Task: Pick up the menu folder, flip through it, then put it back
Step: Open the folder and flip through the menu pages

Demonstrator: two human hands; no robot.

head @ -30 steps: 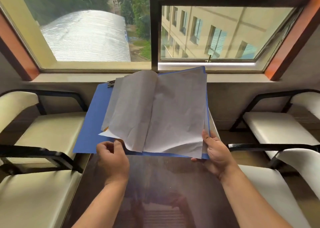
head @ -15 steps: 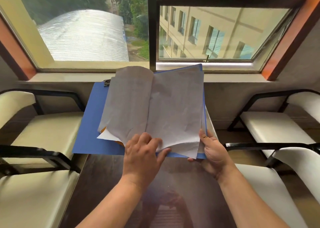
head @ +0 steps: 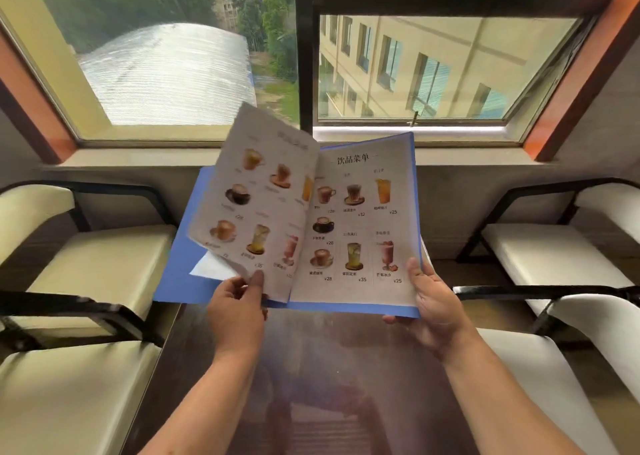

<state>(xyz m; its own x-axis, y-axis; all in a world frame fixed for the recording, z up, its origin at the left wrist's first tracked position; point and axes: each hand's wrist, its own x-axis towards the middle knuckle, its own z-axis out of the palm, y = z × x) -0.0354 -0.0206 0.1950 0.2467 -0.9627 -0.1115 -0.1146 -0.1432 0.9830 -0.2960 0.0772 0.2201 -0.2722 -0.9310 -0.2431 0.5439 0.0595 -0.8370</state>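
The blue menu folder (head: 176, 281) is held open in the air above the far end of the dark table. My right hand (head: 433, 302) grips its lower right corner, thumb lying on a flat page (head: 360, 226) printed with drink pictures and prices. My left hand (head: 239, 311) pinches the bottom edge of another printed page (head: 252, 198), which stands half turned and curls toward the left. A white sheet corner pokes out beneath that page over the blue left cover.
A glossy dark table (head: 322, 378) lies below my arms. Cream cushioned chairs with black frames stand at left (head: 97, 267) and at right (head: 554, 260). A window sill (head: 138, 158) and a large window lie just beyond the folder.
My left hand moved from the left cover to the pages' bottom edge and lifted a sheet leftward. Blank backs gave way to printed drink pages. The right hand kept its grip.
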